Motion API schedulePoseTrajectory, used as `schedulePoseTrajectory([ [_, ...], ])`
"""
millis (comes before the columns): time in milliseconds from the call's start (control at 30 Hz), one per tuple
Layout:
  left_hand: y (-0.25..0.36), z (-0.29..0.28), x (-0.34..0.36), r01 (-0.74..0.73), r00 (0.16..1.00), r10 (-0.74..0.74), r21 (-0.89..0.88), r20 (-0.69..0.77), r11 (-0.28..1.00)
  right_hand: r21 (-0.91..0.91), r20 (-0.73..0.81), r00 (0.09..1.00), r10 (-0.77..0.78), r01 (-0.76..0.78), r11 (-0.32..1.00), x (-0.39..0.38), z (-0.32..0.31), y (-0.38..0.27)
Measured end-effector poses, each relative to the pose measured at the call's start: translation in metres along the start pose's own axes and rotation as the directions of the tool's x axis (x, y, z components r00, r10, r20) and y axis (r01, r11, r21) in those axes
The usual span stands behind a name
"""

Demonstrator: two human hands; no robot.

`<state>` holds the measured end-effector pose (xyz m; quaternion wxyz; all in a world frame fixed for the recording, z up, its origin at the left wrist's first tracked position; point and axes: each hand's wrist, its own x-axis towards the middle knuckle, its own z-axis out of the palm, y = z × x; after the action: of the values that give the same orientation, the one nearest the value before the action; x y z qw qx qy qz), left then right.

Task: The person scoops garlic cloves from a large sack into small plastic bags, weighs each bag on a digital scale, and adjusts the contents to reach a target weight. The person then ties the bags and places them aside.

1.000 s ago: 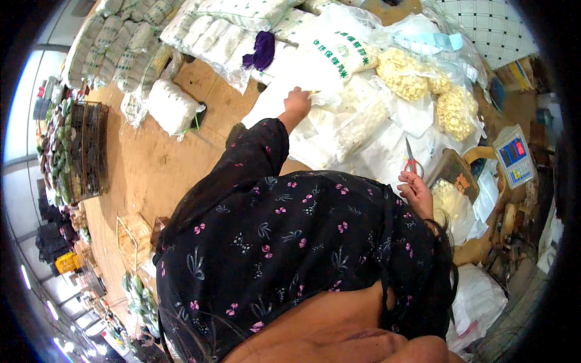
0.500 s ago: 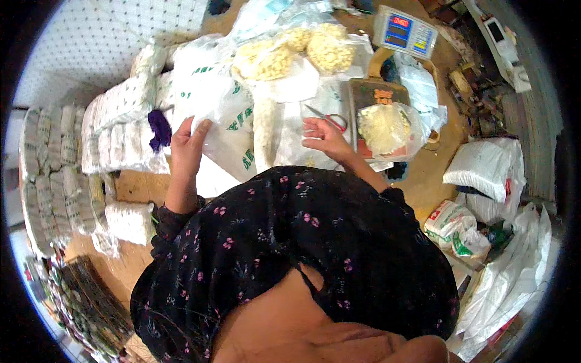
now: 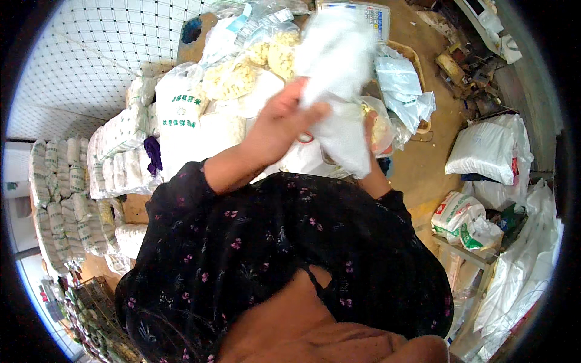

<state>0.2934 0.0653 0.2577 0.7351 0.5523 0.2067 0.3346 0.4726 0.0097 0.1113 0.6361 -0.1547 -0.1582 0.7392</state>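
The person's left hand [image 3: 275, 130] pinches a blurred white bag [image 3: 336, 66] between thumb and fingers, raised in front of the body; whether it contains anything cannot be told. The right hand [image 3: 370, 130] is mostly hidden behind it, so its grip cannot be told. Beyond the left hand, clear bags [image 3: 230, 80] hold pale yellow pieces, beside a full, green-printed white sack [image 3: 180, 103]. At right, light-blue bags [image 3: 396, 78] lie in a tan basket [image 3: 415, 59].
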Motion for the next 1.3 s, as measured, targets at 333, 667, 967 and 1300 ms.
schedulePoseTrajectory([
  [333, -0.038, 0.043, 0.047, -0.380, 0.890, 0.130, 0.557, 0.436, 0.738, -0.328, -0.495, 0.863, -0.101, -0.078, 0.941, -0.099, -0.096, -0.095],
  [667, -0.222, 0.024, 0.076, 0.310, 0.949, -0.045, 0.897, -0.312, 0.315, -0.391, -0.620, 0.785, 0.004, -0.313, 0.865, -0.086, -0.157, -0.081],
  [967, -0.270, -0.024, 0.075, 0.300, 0.902, -0.225, 0.159, -0.368, 0.941, -0.497, -0.676, 0.737, -0.004, -0.452, 0.741, -0.062, -0.169, -0.072],
  [1300, -0.260, -0.059, 0.085, 0.278, 0.804, -0.494, -0.526, -0.331, 0.804, -0.533, -0.739, 0.674, -0.001, -0.584, 0.612, -0.033, -0.179, -0.049],
])
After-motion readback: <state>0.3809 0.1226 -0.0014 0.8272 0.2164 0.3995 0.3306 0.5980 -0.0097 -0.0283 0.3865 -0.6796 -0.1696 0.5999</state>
